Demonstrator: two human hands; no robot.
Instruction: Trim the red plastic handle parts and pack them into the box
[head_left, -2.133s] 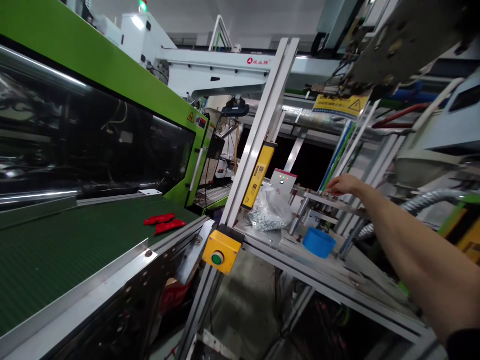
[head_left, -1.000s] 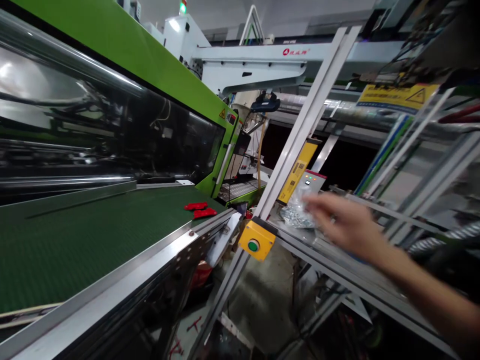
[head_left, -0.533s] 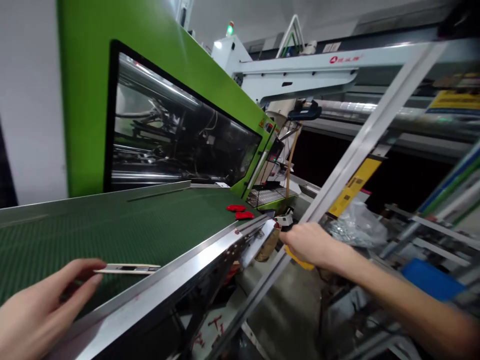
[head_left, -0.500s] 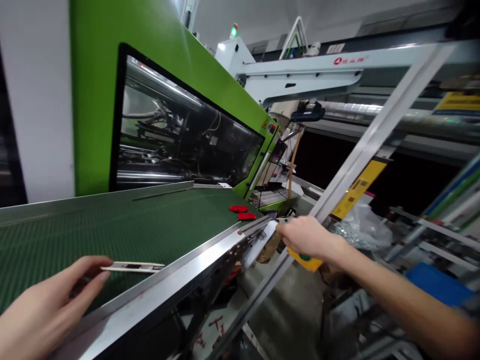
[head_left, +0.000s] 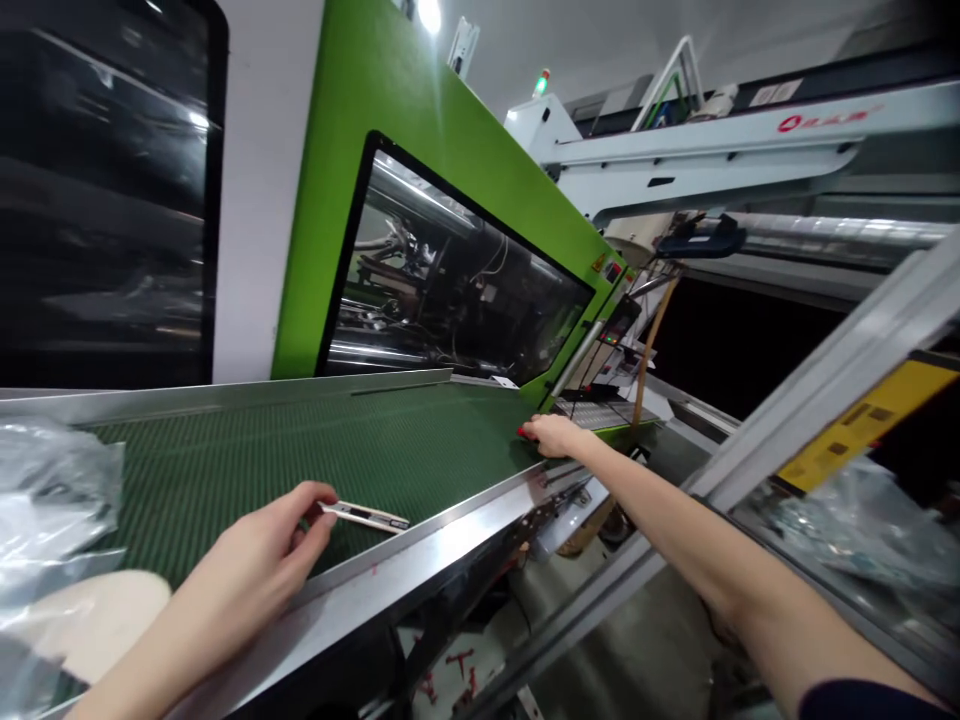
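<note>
My left hand [head_left: 277, 545] pinches one end of a slim, pale utility knife [head_left: 371, 517] between thumb and fingers, just above the green ribbed conveyor belt [head_left: 285, 440]. The knife points right, towards the belt's metal side rail [head_left: 450, 530]. At the far end of the belt, my right hand [head_left: 551, 436] has its fingers closed around a small red plastic part [head_left: 523, 432]. Only a bit of red shows at the fingertips; the hand hides the rest.
A clear plastic bag [head_left: 52, 500] and a pale rounded piece [head_left: 112, 615] are at the belt's left. Behind it rises a green machine with a window [head_left: 465, 290]. An aluminium post [head_left: 817, 390] stands at right. Red scraps [head_left: 461, 660] are below the rail.
My right hand has moved from beside the post onto the red parts at the belt's far end. The view has swung left, and my left hand still holds the knife.
</note>
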